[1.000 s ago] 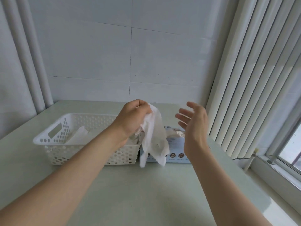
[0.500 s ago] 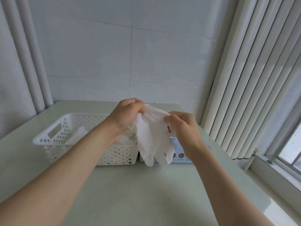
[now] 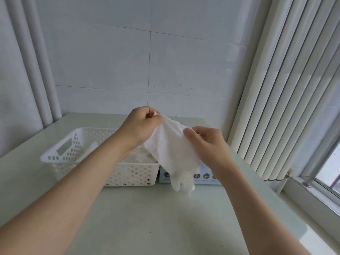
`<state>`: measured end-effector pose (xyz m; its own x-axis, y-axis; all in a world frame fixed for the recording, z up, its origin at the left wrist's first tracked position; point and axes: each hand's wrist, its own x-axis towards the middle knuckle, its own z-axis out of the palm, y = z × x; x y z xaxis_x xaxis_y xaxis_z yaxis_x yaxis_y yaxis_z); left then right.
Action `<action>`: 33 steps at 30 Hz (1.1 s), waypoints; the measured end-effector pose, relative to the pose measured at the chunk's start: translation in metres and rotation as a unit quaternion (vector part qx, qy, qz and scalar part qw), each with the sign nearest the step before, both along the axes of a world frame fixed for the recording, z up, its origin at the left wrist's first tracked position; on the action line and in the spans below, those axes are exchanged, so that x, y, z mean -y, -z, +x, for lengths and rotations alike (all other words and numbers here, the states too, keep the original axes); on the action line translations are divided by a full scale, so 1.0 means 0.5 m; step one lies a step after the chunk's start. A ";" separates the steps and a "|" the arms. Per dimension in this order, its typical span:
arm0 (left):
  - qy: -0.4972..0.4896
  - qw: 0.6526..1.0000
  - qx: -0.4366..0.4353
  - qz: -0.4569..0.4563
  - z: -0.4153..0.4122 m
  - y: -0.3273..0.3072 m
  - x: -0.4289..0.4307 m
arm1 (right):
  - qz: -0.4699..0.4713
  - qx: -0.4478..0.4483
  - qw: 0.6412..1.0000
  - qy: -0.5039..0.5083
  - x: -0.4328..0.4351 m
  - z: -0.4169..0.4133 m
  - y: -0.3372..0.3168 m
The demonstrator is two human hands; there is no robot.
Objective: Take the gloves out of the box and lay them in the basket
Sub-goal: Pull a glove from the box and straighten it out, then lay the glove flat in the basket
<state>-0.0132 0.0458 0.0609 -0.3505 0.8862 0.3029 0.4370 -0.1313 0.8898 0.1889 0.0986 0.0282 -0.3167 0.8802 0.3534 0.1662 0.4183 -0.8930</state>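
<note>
Currently pinching one white glove [image 3: 171, 150] by its cuff edge with left hand [image 3: 140, 126] and right hand [image 3: 207, 144], held spread off the desk [image 3: 165, 227] above the glove box [image 3: 204, 177] beside the basket [image 3: 55, 157], likely to flatten before laying inside.

This is a plain indoor room, home or office unclear. A wall of large white tiles [image 3: 110, 61] backs a smooth pale green surface [image 3: 165, 227], with cream vertical slat blinds [image 3: 285, 89] beside a metal-framed glass window [image 3: 329, 173] at the right.
</note>
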 end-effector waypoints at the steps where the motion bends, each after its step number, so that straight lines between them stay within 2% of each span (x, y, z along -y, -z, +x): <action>1: 0.002 1.000 -0.024 0.019 -0.003 0.003 0.000 | -0.004 -0.006 1.000 -0.005 -0.001 0.000 0.001; 5: -0.019 0.996 -0.055 0.063 -0.016 0.004 0.002 | -0.026 -0.034 0.999 0.002 -0.005 0.002 0.002; 8: -0.025 0.996 -0.064 0.062 -0.028 0.000 0.001 | -0.007 -0.033 0.999 0.038 -0.010 -0.003 0.009; 13: -0.001 0.998 -0.055 0.041 -0.032 -0.001 0.000 | 0.080 -0.005 0.989 0.128 -0.016 -0.023 0.023; 20: -0.008 0.997 -0.071 0.022 -0.025 -0.008 0.004 | 0.222 0.011 0.951 0.213 -0.010 -0.065 0.026; 24: -0.010 0.986 -0.163 -0.028 -0.077 -0.027 0.025 | 0.273 0.034 0.941 0.196 -0.021 -0.102 0.008; 29: -0.017 0.941 -0.318 -0.115 -0.176 -0.050 0.060 | 0.301 0.100 0.938 0.140 -0.019 -0.175 -0.016; 31: -0.039 0.928 -0.338 -0.150 -0.205 -0.049 0.069 | 0.294 0.150 0.937 0.112 -0.018 -0.206 -0.025; 33: -0.063 0.928 -0.319 -0.182 -0.229 -0.039 0.075 | 0.282 0.200 0.935 0.080 -0.021 -0.239 -0.032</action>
